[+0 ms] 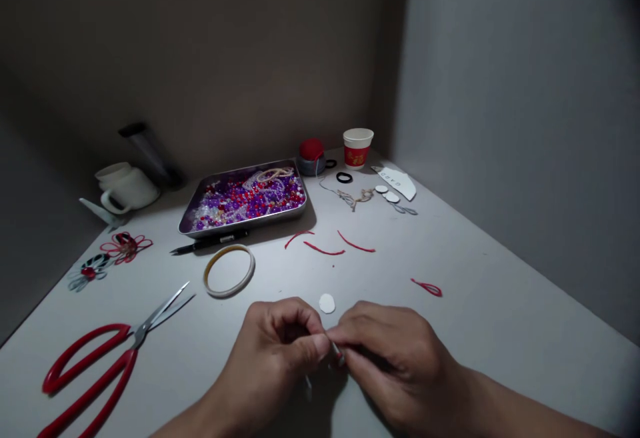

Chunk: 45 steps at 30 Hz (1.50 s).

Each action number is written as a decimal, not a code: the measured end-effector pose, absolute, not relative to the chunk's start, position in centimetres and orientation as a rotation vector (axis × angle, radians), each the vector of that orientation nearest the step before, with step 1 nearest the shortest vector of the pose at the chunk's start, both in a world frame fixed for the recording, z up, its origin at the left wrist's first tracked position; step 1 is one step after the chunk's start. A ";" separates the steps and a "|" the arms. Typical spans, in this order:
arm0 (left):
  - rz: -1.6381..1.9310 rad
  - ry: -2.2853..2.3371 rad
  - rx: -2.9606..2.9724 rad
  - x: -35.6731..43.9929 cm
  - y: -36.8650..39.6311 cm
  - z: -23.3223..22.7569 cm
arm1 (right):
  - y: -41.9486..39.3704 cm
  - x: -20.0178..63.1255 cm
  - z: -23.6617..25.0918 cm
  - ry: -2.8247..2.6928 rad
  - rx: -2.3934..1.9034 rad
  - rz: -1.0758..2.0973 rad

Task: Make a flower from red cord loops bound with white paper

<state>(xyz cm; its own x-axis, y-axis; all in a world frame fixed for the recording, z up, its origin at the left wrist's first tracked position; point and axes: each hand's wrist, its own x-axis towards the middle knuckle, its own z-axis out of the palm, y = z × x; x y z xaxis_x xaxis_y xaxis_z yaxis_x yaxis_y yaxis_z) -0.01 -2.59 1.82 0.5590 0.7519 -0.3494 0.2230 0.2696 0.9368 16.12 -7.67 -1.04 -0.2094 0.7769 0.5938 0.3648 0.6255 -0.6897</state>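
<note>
My left hand (285, 351) and my right hand (395, 351) meet near the front of the table, both pinching. Between their fingertips is a small grey-and-red cord piece (339, 356), mostly hidden by the fingers. A thin pale strand (308, 387) hangs below my left thumb. Just beyond the fingertips lies a white paper disc (327, 303). Farther back are short cut red cords (324, 249), and a red cord loop (427, 287) lies to the right. Red-handled scissors (140, 338) rest partly open at the left.
Behind stand a metal tray (245, 223) of beads, yarn balls (312, 156) and a paper cup (357, 149). A tape roll (206, 280), a pen (207, 243), cord flowers (125, 247) and a white mug (133, 188) are left; card scraps (400, 183) lie back right near the wall.
</note>
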 end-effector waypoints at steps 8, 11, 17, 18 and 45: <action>0.706 0.863 1.857 -0.6 -2.7 1.7 | -8.0 15.6 -0.3 -1.214 -1.192 1.318; 0.820 0.668 2.069 -0.8 -2.7 1.2 | -7.7 15.8 0.1 -0.954 -1.104 1.571; 0.954 0.550 2.150 -1.0 -3.0 0.4 | -7.0 15.9 0.4 -0.792 -1.099 1.961; 0.957 0.562 2.146 -1.0 -3.0 0.4 | -6.9 15.8 0.5 -0.785 -1.127 1.943; 0.572 0.958 1.098 -0.2 -2.7 1.3 | -8.0 16.4 -0.4 -1.569 -1.144 0.936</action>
<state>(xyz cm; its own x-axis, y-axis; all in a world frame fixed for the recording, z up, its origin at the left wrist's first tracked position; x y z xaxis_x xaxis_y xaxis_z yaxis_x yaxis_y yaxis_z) -0.24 -2.70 1.25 0.4944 0.7926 -0.3570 0.0617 0.3776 0.9239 16.39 -7.98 -0.37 -0.1148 0.9616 0.2493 0.2380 0.2703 -0.9329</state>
